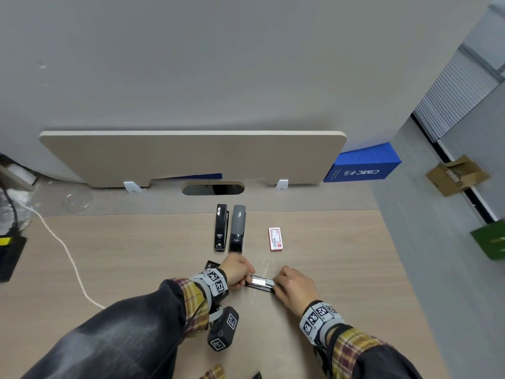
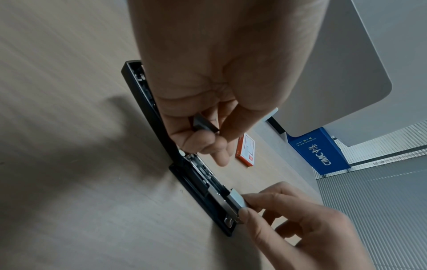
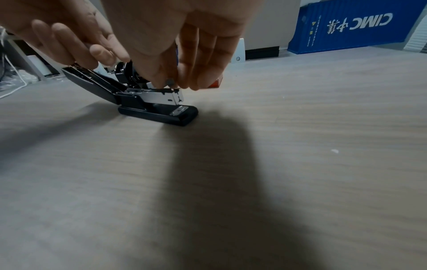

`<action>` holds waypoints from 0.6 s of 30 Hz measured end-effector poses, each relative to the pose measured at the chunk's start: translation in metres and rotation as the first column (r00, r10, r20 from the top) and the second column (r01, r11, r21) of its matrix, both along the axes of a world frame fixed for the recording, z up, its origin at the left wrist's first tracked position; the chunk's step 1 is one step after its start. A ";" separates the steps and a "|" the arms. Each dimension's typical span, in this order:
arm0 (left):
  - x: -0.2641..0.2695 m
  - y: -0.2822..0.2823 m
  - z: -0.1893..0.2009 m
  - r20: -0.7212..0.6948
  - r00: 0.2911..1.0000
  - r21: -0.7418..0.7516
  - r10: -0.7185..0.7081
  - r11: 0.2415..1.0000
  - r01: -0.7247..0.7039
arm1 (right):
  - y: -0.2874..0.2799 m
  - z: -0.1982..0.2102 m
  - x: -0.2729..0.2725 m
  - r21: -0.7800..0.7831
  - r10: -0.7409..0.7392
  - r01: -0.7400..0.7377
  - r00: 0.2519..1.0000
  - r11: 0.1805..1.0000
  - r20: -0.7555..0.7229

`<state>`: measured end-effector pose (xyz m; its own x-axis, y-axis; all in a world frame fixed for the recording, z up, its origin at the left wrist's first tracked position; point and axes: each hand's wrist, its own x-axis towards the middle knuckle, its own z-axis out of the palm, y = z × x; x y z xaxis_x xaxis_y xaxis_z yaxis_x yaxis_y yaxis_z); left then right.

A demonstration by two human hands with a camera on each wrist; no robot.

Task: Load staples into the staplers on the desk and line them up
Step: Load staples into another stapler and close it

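Holding: left hand (image 1: 237,270) grips the flipped-back lid of the open stapler (image 1: 259,283), near desk (image 1: 136,255) edge
Feeding: right hand (image 1: 293,288) pinches a staple strip (image 2: 236,200) at its metal channel
Waiting: two closed staplers (image 1: 229,228) (side by side) behind it
Box: staple box (image 1: 275,238) right of them

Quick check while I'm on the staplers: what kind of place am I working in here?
Most likely an office workstation: a wood-grain desk with a clip-on privacy divider and a cable cut-out behind it. Staplers and a box of staples fit that.
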<state>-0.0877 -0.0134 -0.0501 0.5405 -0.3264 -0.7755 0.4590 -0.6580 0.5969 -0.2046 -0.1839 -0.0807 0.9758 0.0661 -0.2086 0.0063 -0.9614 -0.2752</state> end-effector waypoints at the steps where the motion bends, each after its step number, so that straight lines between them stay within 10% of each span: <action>1: 0.000 0.000 0.000 -0.001 1.000 0.000 -0.002 1.000 0.002 | 0.000 -0.001 -0.001 -0.005 0.002 -0.002 1.000 1.000 0.002; 18: 0.000 0.003 -0.009 -0.018 1.000 0.043 -0.013 0.999 0.014 | -0.001 0.001 -0.001 -0.080 -0.022 0.012 0.992 0.997 -0.122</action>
